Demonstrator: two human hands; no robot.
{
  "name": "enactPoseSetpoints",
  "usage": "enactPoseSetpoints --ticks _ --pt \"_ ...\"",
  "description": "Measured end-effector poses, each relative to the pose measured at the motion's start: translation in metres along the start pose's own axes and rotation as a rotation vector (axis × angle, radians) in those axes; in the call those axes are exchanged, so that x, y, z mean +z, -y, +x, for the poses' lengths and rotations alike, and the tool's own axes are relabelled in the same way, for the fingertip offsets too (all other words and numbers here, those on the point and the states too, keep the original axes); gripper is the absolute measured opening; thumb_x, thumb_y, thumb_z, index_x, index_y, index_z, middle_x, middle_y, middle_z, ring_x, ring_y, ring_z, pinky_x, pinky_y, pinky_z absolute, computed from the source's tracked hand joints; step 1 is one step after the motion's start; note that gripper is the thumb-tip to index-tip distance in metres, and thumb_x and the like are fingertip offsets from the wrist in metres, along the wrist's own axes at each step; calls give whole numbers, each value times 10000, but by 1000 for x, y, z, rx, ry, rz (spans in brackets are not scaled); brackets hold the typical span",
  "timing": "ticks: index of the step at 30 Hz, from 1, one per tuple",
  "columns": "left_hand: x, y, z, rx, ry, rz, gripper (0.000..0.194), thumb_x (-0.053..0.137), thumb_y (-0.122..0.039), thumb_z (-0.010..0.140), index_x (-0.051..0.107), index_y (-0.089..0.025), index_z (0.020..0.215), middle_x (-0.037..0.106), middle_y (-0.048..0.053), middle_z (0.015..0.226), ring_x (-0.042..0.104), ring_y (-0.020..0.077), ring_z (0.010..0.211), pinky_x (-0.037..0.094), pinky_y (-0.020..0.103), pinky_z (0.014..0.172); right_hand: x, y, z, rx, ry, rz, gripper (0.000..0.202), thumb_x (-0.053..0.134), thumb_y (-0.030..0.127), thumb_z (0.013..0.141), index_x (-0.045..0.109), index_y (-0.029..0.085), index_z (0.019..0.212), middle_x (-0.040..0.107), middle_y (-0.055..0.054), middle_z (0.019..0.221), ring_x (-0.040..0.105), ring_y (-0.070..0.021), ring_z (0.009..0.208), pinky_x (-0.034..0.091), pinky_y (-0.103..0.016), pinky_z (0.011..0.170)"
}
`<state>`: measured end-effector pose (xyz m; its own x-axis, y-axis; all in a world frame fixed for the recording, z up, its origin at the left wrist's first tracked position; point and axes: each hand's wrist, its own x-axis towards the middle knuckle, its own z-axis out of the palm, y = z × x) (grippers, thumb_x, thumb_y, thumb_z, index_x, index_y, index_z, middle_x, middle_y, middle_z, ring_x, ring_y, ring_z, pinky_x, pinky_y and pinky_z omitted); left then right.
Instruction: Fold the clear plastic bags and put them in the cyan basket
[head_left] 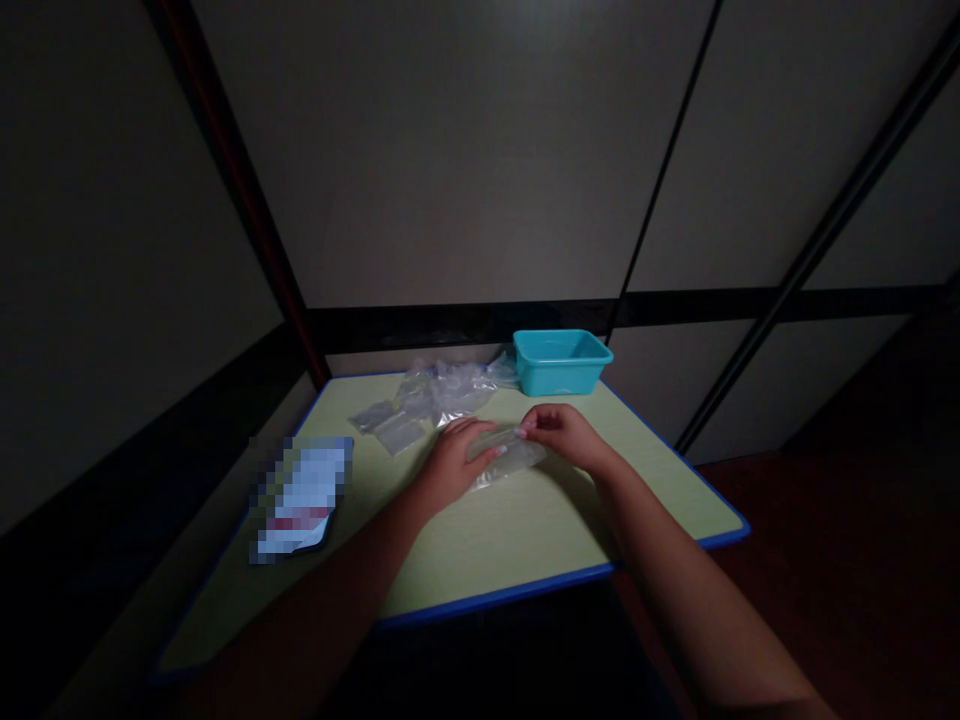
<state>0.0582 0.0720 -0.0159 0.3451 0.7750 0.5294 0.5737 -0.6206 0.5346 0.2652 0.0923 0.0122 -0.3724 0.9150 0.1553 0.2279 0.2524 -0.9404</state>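
Observation:
A clear plastic bag (510, 466) lies on the yellow-green table between my hands. My left hand (459, 460) rests over its left side, with thumb and fingers apart and the thumb on the plastic. The bag's upper right edge is pinched between the thumb and fingertips of my right hand (559, 432). Behind my left hand, a heap of crumpled clear bags (457, 388) spreads over the back of the table, with flatter ones at its left.
A turquoise basket (561, 376) stands at the back right of the table (487, 565). Near the left edge lies a phone (311, 490), its screen lit and pixelated. Dark-trimmed panels rise behind the table.

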Motion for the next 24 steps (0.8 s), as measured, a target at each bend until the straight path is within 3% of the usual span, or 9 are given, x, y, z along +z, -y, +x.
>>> enactPoseSetpoints --ticks 3,7,15,20,24 --pt "0 -2 0 -11 -28 -27 372 645 -296 785 583 -215 1143 612 69 1140 531 218 1107 407 360 977 2 3 -1 -25 34 42 434 727 544 579 583 145 669 540 31 595 463 -89 545 340 -220 526" --pt "-3 -4 0 -20 -50 65 542 699 -324 736 519 -237 1239 499 81 1311 413 256 1246 333 412 1044 4 6 -2 -48 70 59 437 739 543 574 598 143 677 566 23 611 481 -96 563 358 -229 551" --pt "-6 -8 1 63 -51 -40 149 656 -279 786 649 -214 920 639 55 1084 521 214 1099 382 377 995 5 6 -3 -89 57 69 414 736 526 605 606 139 674 535 34 575 460 -92 551 344 -225 543" --pt "-3 -6 -1 64 -64 -113 381 651 -260 786 558 -205 1151 596 82 1162 520 224 1112 398 381 965 4 4 -3 -103 81 74 398 730 514 627 623 135 680 540 30 574 453 -89 545 337 -224 529" --pt "-2 -3 0 133 -45 -127 263 636 -252 797 610 -205 1054 587 91 1181 505 235 1129 364 402 984 5 3 -3 -134 93 106 347 733 469 645 638 137 672 561 21 583 463 -96 553 344 -230 537"
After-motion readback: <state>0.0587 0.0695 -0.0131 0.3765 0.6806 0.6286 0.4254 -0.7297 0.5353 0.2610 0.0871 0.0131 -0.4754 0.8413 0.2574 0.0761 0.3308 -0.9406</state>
